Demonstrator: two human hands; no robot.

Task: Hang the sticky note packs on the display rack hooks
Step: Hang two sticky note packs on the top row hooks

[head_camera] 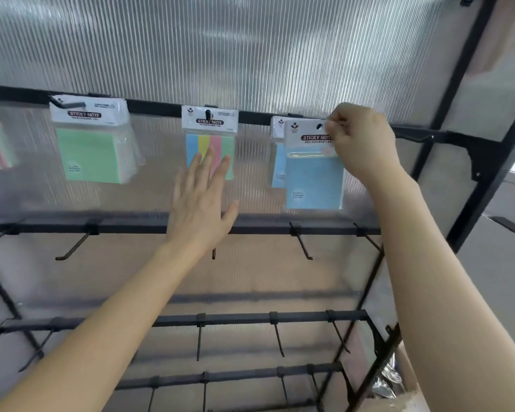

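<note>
A clear-wrapped blue sticky note pack (pixel 314 179) is held upright at the right of the black metal rack's top rail (pixel 155 107), long axis vertical, white header card uppermost, printed face toward the near side. Its header is pinched by the right hand (pixel 360 141). The left hand (pixel 201 197) is spread flat, empty, before a hanging four-colour striped pack (pixel 210 135) at centre.

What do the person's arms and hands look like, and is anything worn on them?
The left forearm and right forearm are bare, with no sleeve in view. The left hand and the right hand wear no gloves; no ring, watch or bracelet shows.
</note>
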